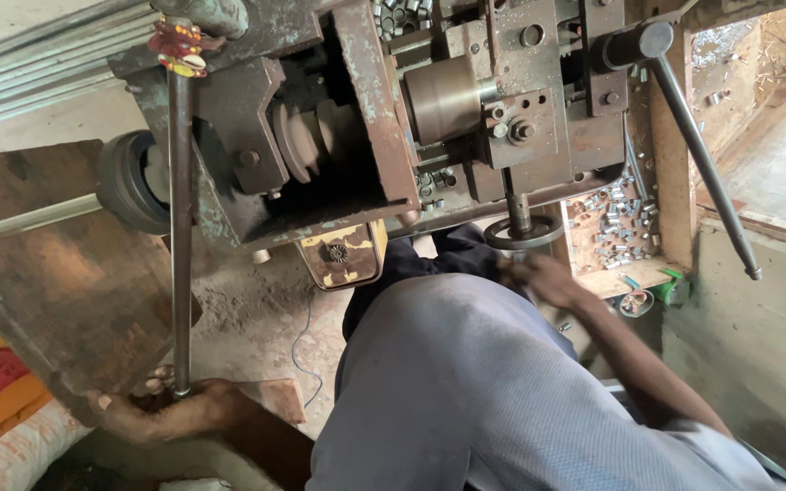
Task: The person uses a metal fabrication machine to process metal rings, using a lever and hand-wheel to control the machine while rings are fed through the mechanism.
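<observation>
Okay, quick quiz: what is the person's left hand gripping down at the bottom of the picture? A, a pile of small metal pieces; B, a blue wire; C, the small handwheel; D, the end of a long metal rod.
D: the left hand is closed round the lower end of the long metal rod, which runs up to the machine.

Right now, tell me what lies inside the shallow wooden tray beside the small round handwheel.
The wooden tray holds many small, short silvery metal pieces scattered loosely. The right hand at the handwheel covers its near corner.
</observation>
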